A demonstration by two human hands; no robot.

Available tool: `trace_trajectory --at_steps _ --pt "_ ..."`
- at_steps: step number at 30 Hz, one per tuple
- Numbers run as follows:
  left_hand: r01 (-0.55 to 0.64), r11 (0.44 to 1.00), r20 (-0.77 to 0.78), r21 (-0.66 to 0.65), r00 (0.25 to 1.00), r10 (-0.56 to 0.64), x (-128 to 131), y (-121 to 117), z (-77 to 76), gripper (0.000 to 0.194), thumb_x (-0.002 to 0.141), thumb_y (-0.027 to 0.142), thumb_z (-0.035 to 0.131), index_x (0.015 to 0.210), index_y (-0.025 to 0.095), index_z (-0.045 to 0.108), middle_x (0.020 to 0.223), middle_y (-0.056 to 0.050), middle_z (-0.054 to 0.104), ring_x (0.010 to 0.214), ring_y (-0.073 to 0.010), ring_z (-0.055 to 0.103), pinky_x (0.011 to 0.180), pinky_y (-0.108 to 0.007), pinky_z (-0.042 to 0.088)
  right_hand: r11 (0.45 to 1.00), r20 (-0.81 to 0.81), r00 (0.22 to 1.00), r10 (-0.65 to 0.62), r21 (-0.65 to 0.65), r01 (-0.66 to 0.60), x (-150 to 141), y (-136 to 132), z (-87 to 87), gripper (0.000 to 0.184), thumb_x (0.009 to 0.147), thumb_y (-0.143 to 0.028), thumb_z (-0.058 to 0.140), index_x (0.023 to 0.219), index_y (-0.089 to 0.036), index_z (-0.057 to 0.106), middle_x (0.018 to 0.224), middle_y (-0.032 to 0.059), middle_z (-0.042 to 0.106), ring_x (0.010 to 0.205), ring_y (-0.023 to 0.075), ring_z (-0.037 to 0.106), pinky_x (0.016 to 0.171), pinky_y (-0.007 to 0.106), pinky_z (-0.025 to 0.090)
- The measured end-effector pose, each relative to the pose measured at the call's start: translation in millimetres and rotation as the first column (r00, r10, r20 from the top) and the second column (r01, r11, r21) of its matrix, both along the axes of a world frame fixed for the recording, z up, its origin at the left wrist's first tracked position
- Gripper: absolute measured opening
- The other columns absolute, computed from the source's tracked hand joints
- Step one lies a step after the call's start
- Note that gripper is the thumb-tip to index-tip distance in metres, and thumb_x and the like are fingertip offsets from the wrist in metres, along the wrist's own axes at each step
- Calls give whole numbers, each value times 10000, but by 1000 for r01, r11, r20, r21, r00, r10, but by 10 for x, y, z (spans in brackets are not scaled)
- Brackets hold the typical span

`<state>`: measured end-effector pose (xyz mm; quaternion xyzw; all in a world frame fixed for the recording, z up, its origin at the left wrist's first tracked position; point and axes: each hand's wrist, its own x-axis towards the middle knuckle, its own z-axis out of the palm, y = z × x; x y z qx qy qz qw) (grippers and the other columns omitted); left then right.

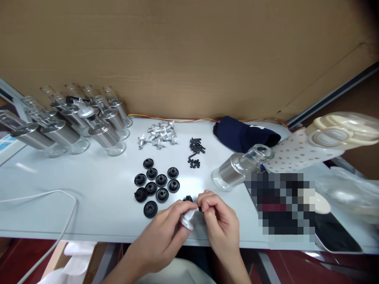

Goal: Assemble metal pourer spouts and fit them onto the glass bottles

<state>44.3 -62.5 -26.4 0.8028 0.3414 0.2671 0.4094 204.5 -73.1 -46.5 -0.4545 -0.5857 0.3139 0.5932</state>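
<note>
My left hand is closed around a silver pour spout, its round flange facing down towards me. The fingers of my right hand are pinched at the spout's narrow end, on a small black piece that is mostly hidden. Another black part shows just beyond my left fingers. To the left of my hands lie several round black caps. Farther back are a heap of silver spouts, a pile of short black tubes and several tiny black rings.
Several glass bottles with metal bands stand at the left; one carries a spout. Another bottle stands right, near a navy cap and a dotted drinking bottle. A white cable crosses the table's left side.
</note>
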Motion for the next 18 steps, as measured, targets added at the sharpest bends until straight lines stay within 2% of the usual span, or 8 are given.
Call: trace_trajectory --at_steps 6,10,14,18 --pt "27 1000 5 9 1000 -27 3 -8 23 416 940 122 396 1306 322 392 1170 -6 610 1036 -136 599 902 -215 468 1000 22 1000 -8 -14 9 5 -26 -5 238 889 -58 394 717 -216 437 645 -55 431 597 92 425 568 199 351" --pt "47 998 -2 32 999 -47 7 -14 6 395 933 116 407 1275 312 398 1099 -7 615 962 -138 609 852 -223 482 998 21 1000 -4 -68 6 20 -34 -21 244 893 -66 387 706 -214 439 629 -57 430 577 91 420 547 194 348" --pt "-48 996 58 76 997 44 7 -46 -88 283 941 157 429 1191 276 372 1000 -14 613 776 -124 600 716 -216 493 993 10 1000 -9 -114 10 2 -20 -30 206 936 -118 394 793 -225 496 675 -49 498 594 88 480 544 177 390" --pt "-146 989 190 25 972 138 39 -54 -167 214 942 131 427 1101 267 386 1025 -22 558 877 -114 587 770 -204 488 989 -58 994 -95 -123 87 -43 -31 -15 111 954 -172 474 974 -254 545 780 -33 604 680 89 587 616 169 478"
